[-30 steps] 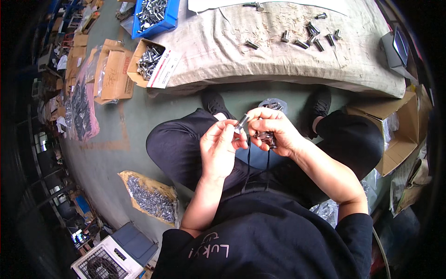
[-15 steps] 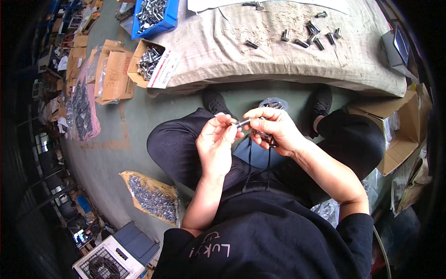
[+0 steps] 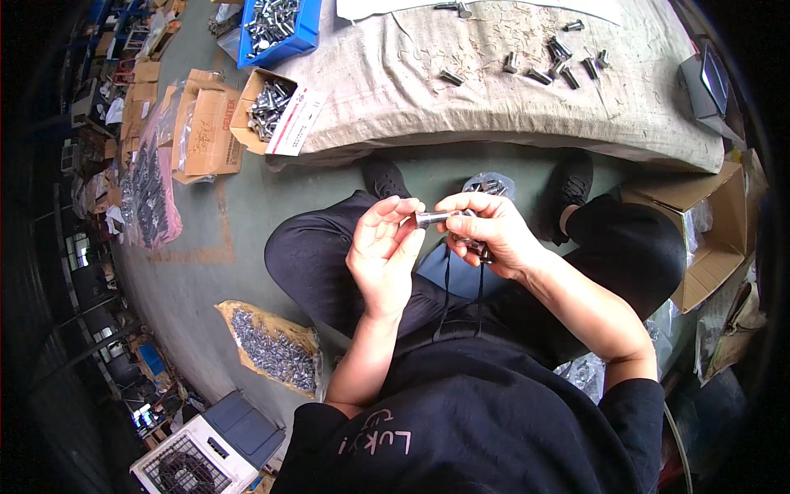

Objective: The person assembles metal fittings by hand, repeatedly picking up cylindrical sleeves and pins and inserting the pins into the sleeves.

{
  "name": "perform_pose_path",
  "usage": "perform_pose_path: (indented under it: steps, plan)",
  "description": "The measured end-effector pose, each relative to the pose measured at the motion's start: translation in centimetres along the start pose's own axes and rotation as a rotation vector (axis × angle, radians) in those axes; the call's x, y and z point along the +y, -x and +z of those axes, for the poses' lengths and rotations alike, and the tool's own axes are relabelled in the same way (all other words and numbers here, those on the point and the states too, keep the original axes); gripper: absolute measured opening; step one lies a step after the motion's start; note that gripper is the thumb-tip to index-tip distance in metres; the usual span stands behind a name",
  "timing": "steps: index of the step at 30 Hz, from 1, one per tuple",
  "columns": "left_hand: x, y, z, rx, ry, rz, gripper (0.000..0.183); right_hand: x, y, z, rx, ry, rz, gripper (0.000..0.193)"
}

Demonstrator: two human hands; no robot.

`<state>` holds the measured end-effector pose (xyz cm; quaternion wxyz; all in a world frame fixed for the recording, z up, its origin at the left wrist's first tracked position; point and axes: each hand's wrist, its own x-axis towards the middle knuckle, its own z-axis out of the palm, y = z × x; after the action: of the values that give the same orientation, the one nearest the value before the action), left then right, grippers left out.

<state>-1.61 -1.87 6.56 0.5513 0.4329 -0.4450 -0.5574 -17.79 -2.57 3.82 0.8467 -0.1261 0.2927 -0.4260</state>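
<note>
Bolt (image 3: 434, 219) now lies level between the hands above the lap, tilted a second ago, right hand (image 3: 485, 235) grip clamped on one end and left hand (image 3: 385, 251) fingertips closed on the other, so assembly looks mid-way.

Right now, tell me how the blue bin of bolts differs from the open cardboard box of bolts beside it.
The blue bin is plastic and sits farther up; the cardboard box is brown, flaps open, a white flap hanging out. The blue bin looks fuller than the cardboard box. Both hold grey metal bolts.
</note>
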Motion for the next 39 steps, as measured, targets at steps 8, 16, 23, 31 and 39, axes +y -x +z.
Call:
perform_pose_path:
  steps: [8,16,23,31,39]
  plan:
    - [-0.10,-0.06,-0.12,-0.004,0.005,-0.010,0.045,0.00,0.09,0.10,0.007,0.010,-0.003,0.020]
    - [-0.21,-0.30,-0.34,0.023,0.112,-0.073,0.036,0.38,0.45,0.40,-0.024,0.129,0.020,0.020]
    - [-0.35,-0.23,-0.41,0.007,0.386,-0.216,0.027,0.66,0.57,0.71,-0.061,0.150,0.011,0.016]
    - [-0.58,-0.37,-0.58,-0.051,0.442,-0.229,0.027,0.54,0.72,0.93,-0.040,0.135,0.025,0.016]
    - [-0.29,-0.41,-0.49,-0.026,0.401,-0.218,0.031,0.77,0.53,0.50,-0.083,0.118,0.110,0.017]
